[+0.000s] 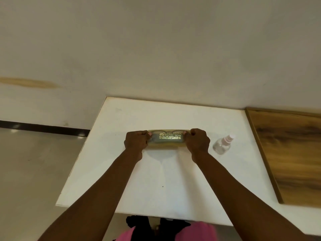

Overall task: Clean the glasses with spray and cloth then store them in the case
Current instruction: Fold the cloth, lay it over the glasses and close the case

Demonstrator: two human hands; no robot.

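Observation:
A glasses case (166, 139) with a see-through lid and gold lettering lies on the white table (173, 180); its base is tan. Through the lid I make out the rounded shapes of lenses, blurred. My left hand (136, 142) grips the case's left end and my right hand (198, 141) grips its right end, fingers curled over the top edge. A small clear spray bottle (223, 144) with a pale pink nozzle stands to the right of my right hand, apart from it. No cloth shows.
A wooden board (291, 153) lies along the table's right side. The pale wall stands right behind the table's far edge. Grey floor lies to the left, past the table's left edge.

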